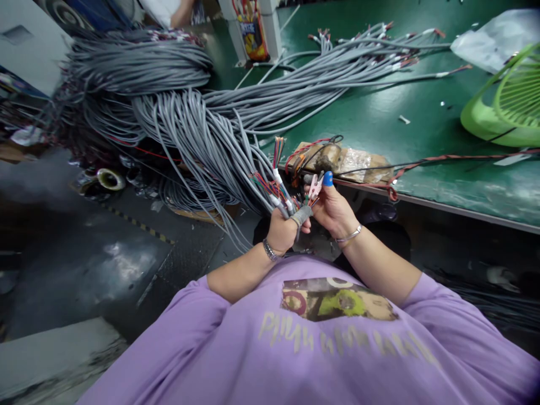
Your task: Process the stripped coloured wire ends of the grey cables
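Note:
A thick bundle of grey cables (202, 129) runs from the left down to my hands, its ends stripped to coloured wires (278, 152). My left hand (283, 228) is closed round several cable ends, a taped finger on top. My right hand (331, 208), with a blue cap on the thumb tip, pinches the coloured wire ends of one cable (314, 188) just beside the left hand. Both hands are in front of the edge of the green table (422, 185).
A small block with red and black wires (337, 160) sits at the table edge right behind my hands. More grey cables (363, 53) fan across the table. A green fan (508, 101) stands at the right. A plastic bag (485, 42) lies at the far right corner. A roll of tape (110, 179) lies below the bundle.

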Motion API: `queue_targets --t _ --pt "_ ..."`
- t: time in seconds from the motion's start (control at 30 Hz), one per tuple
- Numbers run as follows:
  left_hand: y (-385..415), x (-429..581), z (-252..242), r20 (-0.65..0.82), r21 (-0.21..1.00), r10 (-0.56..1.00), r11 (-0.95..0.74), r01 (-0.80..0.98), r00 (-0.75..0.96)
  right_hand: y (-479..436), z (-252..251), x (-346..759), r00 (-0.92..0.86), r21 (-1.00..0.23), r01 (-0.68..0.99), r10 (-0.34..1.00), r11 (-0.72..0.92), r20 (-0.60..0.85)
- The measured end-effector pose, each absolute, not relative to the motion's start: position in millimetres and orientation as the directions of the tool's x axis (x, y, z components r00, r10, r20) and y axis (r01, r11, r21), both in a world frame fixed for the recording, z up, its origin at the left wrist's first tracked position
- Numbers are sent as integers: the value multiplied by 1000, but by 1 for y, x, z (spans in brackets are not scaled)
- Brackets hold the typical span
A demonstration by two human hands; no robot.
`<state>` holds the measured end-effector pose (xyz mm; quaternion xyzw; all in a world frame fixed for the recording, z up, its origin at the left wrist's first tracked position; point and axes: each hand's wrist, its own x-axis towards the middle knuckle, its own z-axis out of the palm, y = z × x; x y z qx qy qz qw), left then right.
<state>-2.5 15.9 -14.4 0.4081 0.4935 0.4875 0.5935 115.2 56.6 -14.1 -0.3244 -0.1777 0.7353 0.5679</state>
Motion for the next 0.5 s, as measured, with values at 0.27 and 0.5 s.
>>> queue_targets --t 0.27,0.5 --pt "8 -11 -12 -145 960 988 155 -233 60 53 -15 122 -217 -610 -703 927 -365 -305" --pt "8 -8 -10 -158 956 987 155 -251 8 53 -7 129 -248 -631 -678 925 -378 -288"
